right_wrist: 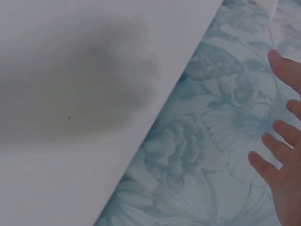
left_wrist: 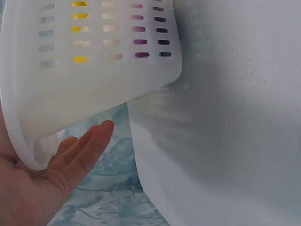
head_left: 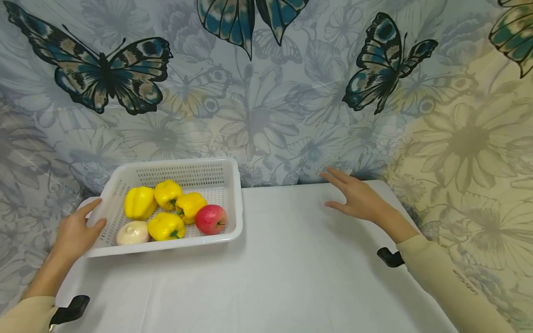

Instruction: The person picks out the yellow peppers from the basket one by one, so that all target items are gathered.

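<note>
A white plastic basket [head_left: 175, 247] with slotted walls is on the left of the table. In it lie several yellow bell peppers [head_left: 140, 203], a red apple [head_left: 211, 219] and a round cream-coloured vegetable [head_left: 133, 233] that looks like an onion. My left hand [head_left: 77, 233] is at the basket's left end, thumb and forefinger apart at the rim. In the left wrist view, its straight fingers [left_wrist: 91, 146] extend along the outside of the basket wall [left_wrist: 94, 84]; the thumb is hidden there. Over the table's back right part, my right hand [head_left: 356, 199] is held with fingers spread, holding nothing.
A white cloth covers the table [head_left: 270, 282]. Behind it hangs a fabric backdrop [head_left: 266, 115] printed with butterflies and flowers, close to the basket's back rim. The table's edge [right_wrist: 155, 122] runs below my right hand. Black wrist mounts [head_left: 390, 257] stick out from both sleeves.
</note>
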A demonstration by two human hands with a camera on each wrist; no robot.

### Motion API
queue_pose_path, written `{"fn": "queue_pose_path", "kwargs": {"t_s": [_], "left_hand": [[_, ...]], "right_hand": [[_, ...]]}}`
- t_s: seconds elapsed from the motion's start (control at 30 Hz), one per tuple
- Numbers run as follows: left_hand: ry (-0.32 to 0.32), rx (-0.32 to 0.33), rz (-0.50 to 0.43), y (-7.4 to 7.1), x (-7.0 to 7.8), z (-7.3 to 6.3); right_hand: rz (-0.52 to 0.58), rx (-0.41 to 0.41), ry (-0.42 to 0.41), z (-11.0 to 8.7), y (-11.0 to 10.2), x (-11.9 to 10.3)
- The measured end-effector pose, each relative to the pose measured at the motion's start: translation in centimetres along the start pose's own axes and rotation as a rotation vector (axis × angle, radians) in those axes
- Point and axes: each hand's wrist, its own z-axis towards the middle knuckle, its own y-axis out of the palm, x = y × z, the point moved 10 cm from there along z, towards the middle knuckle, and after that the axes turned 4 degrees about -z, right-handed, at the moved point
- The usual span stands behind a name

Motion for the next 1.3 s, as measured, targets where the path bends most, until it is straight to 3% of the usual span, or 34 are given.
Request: {"fn": "queue_pose_path", "kwargs": {"t_s": [0.37, 0.6, 1.3], "left_hand": [[-0.112, 0.097, -0.043, 0.0, -0.7, -0.4], [-0.151, 0.087, -0.075, 0.2, -1.1, -0.5], [-0.185, 0.094, -0.085, 0.1, -1.2, -0.6]], "right_hand": [[0.042, -0.031, -0.004, 1.5, 0.0, -1.5], [0.060, -0.031, -0.029, 2.7, 0.2, -2.7], [0.105, -0.024, -0.084, 6.8, 0.2, -6.4]]}}
